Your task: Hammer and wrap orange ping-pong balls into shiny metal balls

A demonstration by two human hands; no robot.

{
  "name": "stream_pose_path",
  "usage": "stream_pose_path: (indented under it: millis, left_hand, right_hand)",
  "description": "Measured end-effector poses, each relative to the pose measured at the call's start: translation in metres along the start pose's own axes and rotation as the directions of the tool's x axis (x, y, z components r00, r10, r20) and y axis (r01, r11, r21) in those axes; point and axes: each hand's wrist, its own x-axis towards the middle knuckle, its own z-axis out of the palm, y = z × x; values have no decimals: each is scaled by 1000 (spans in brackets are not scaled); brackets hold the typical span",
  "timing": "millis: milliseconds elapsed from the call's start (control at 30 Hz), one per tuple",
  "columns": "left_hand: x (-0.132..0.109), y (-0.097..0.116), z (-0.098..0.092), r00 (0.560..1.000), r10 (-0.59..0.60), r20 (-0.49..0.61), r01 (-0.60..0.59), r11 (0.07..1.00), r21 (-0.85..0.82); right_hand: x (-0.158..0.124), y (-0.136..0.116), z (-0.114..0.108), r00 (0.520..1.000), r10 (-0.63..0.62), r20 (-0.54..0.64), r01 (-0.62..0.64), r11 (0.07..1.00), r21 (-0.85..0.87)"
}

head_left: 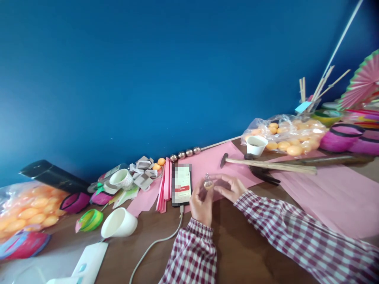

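My left hand [200,205] and my right hand [229,186] meet above the brown table [242,252], both in checked sleeves. Their fingers are pinched together on a small shiny, orange-tinted ball [208,182] held between them. A phone [181,184] lies flat just left of my hands, with a white cable [156,241] running from it toward me. Pink paper sheets [213,161] lie under and behind the hands.
Bags of orange balls sit at the far right [284,136] and far left [26,213]. White cups [119,223] [256,145], a row of silver balls [185,154], a hammer [266,163], scissors [263,175], pink folded strips [164,187], sticks [316,88] and paper fans [363,81] crowd the table against the blue wall.
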Motion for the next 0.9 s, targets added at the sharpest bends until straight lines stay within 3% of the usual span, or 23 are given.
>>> stream_pose_path:
  millis: [300,433,667,900]
  left_hand:
    - [0,2,-1,998,59,18,-61,994,93]
    - [-2,5,1,999,30,42,-28,999,-39]
    - [1,-5,-2,998,-52,43,61,972,-229]
    - [-1,4,-2,986,-146,86,167,918,-359]
  right_hand:
    - [-4,4,1,996,-91,19,93,985,-147]
    - [-6,-2,1,994,-111,20,113,983,-147]
    - [-6,-9,1,1000,-15,8,15,998,-57]
    - [2,-3,-4,997,77,-13,-76,995,64]
